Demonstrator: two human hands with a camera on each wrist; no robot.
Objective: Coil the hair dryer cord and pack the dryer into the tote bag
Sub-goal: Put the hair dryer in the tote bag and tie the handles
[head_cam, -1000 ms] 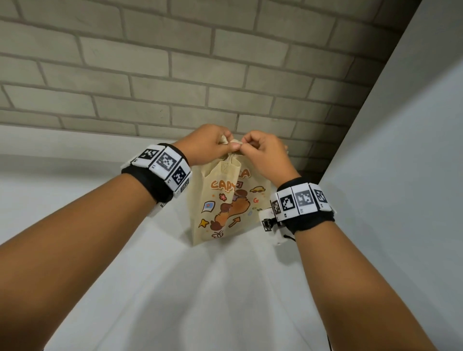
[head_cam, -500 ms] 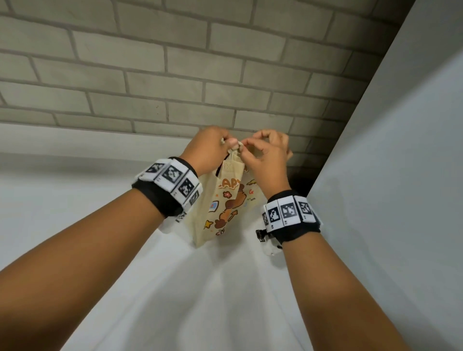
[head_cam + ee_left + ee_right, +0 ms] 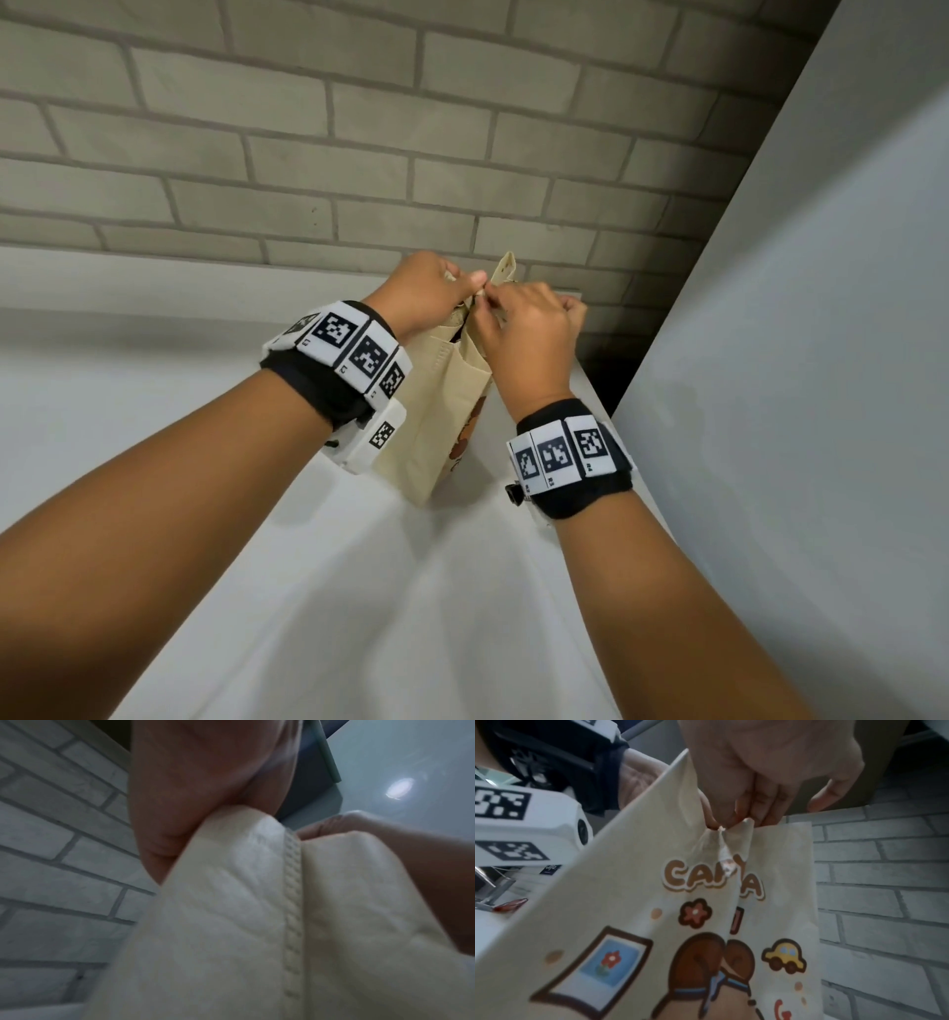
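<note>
A cream tote bag [image 3: 434,411] with cartoon prints stands on the white counter near the back wall. My left hand [image 3: 426,295] pinches its top edge from the left. My right hand [image 3: 529,329] pinches the bunched top edge from the right, seen close in the right wrist view where the fingers [image 3: 746,809] gather the fabric [image 3: 721,839] above the brown lettering. The left wrist view shows the plain side of the bag [image 3: 257,923] with a stitched seam, under my left palm [image 3: 192,791]. A dark gap shows at the bag's mouth. No hair dryer or cord is visible.
The white counter [image 3: 359,591] runs toward me from a grey brick wall [image 3: 359,128]. A white panel [image 3: 796,360] rises close on the right, with a dark gap at the corner behind the bag.
Both hands and the bag have turned, so the bag's printed face now points right and its narrow side faces me. The hands kept their pinch on the top edge.
</note>
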